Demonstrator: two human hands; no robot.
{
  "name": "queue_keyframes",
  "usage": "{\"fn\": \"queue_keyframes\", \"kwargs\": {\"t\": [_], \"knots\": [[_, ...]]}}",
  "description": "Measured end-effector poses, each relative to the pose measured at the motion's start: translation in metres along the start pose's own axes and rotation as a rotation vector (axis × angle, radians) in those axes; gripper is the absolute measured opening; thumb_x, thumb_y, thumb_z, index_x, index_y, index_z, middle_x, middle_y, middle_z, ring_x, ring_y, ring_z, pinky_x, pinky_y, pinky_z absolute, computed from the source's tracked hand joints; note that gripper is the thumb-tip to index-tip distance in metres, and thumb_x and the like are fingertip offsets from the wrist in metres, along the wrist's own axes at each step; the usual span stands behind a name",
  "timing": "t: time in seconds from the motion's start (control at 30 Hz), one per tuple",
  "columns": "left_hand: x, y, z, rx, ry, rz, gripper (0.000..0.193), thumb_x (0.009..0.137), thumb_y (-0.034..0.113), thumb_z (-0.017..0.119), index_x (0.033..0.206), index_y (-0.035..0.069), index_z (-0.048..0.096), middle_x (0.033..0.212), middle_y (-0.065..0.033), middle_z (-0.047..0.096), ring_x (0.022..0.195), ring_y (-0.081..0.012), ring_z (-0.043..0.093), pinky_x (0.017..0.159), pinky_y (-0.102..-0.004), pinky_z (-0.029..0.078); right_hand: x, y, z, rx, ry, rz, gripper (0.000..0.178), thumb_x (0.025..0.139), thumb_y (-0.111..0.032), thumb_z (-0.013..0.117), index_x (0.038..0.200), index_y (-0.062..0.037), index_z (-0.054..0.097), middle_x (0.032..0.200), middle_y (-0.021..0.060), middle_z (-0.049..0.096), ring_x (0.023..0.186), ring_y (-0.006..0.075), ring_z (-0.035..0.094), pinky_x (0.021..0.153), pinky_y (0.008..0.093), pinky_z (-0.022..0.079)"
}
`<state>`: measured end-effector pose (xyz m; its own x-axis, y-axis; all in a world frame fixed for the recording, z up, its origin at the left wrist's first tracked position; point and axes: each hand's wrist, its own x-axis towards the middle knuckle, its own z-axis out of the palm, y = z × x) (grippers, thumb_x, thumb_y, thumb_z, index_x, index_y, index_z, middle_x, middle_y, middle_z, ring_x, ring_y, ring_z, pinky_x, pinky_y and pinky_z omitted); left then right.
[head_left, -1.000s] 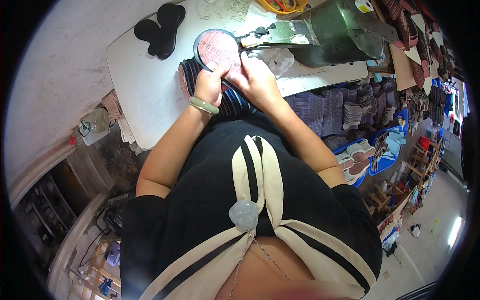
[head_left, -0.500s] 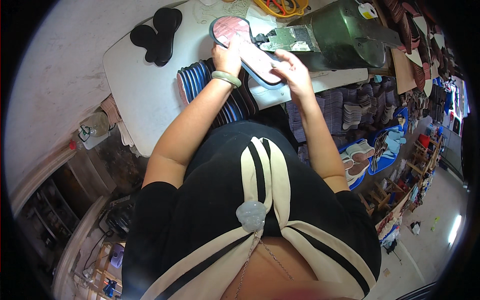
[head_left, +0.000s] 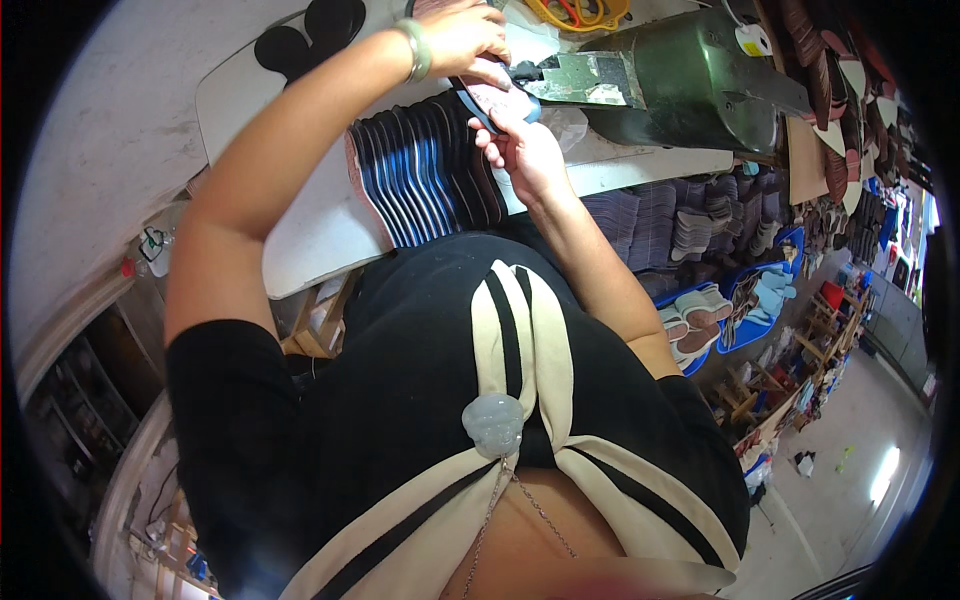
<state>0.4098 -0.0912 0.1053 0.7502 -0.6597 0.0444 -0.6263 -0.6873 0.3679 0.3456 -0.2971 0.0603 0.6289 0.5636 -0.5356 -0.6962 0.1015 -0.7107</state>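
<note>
Pink-faced, long flat shoe sole with a dark bluish rim (head_left: 498, 98): between the two hands, just left of the dark green, rounded metal machine (head_left: 690, 80); its side runs beside that machine's narrow tip, but contact cannot be made out. The far end is partly behind fingers and at the view's top edge.

Left hand (head_left: 462, 42): up and left of the machine's tip, grasping the sole from above with bent fingers; a pale green bangle (head_left: 414, 50) circles its wrist.

Right hand (head_left: 530, 158): below the machine's tip, thumb against the sole's near end, fingers loosely curled; whether they clasp it firmly, I cannot tell.

Latest change: half a second ago the left hand held the wide end from below and the right fingers were spread past the near end; now the left arm reaches farther, elbow swung outward, and the right hand has come in underneath.

Meaning for the work: probably a re-grip, guiding another stretch of rim along the machine's tip.

Blue-and-black striped row of stacked soles (head_left: 425, 172): left of and below the machine, on the white, smooth-topped table (head_left: 315, 235), now less hidden by the left arm.
</note>
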Motion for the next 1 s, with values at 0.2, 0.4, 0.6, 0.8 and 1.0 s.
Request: {"fn": "queue_keyframes", "kwargs": {"t": [0.2,0.4,0.6,0.8,1.0], "knots": [[0.015,0.021,-0.049,0.096,-0.348,-0.158,0.036,0.077,0.047,0.06,0.101,0.021,0.068,0.097,-0.0071,0.067,0.086,-0.0249,0.062,0.073,-0.0395,0.048,0.014,-0.001,0.003,-0.048,0.024,-0.01,0.031,0.091,-0.025,0.054,0.091,0.0047,0.062,0.065,0.0047,0.061,0.048,0.0073,0.05,0.044,0.0177,0.034],[0.001,-0.007,-0.001,-0.04,-0.376,-0.24,0.037,0.084,0.036,0.06,0.113,0.015,0.061,0.106,-0.0139,0.064,0.104,-0.0323,0.056,0.09,-0.0401,0.042,0.015,-0.008,0.001,-0.161,0.004,-0.007,0.034,0.091,-0.028,0.053,0.087,0.0049,0.063,0.064,0.0068,0.063,0.048,0.0081,0.051,0.044,0.0178,0.034],[-0.018,0.012,0.014,-0.202,-0.172,-0.392,0.04,0.088,0.034,0.054,0.125,0.018,0.054,0.107,-0.0158,0.063,0.098,-0.0329,0.059,0.088,-0.038,0.044,0.015,-0.017,-0.016,-0.327,0.018,-0.032,0.035,0.092,-0.03,0.051,0.085,0.0015,0.063,0.067,0.0067,0.065,0.048,0.0084,0.053,0.045,0.0188,0.035],[-0.027,0.036,0.028,-0.285,-0.067,-0.491,0.044,0.09,0.033,0.052,0.131,0.016,0.047,0.114,-0.0188,0.06,0.102,-0.0336,0.057,0.091,-0.037,0.043,0.013,-0.017,-0.022,-0.389,0.045,-0.165,0.032,0.093,-0.027,0.049,0.082,0.0,0.061,0.068,0.0096,0.067,0.047,0.0092,0.056,0.043,0.02,0.037],[-0.03,0.055,0.034,-0.429,0.075,-0.588,0.048,0.09,0.029,0.052,0.133,0.01,0.042,0.094,-0.0187,0.063,0.08,-0.0237,0.063,0.073,-0.0333,0.049,-0.01,0.0,-0.023,-0.271,0.046,-0.134,0.031,0.093,-0.028,0.048,0.087,-0.0005,0.062,0.074,0.0062,0.064,0.058,0.0109,0.057,0.053,0.0223,0.042]]}}
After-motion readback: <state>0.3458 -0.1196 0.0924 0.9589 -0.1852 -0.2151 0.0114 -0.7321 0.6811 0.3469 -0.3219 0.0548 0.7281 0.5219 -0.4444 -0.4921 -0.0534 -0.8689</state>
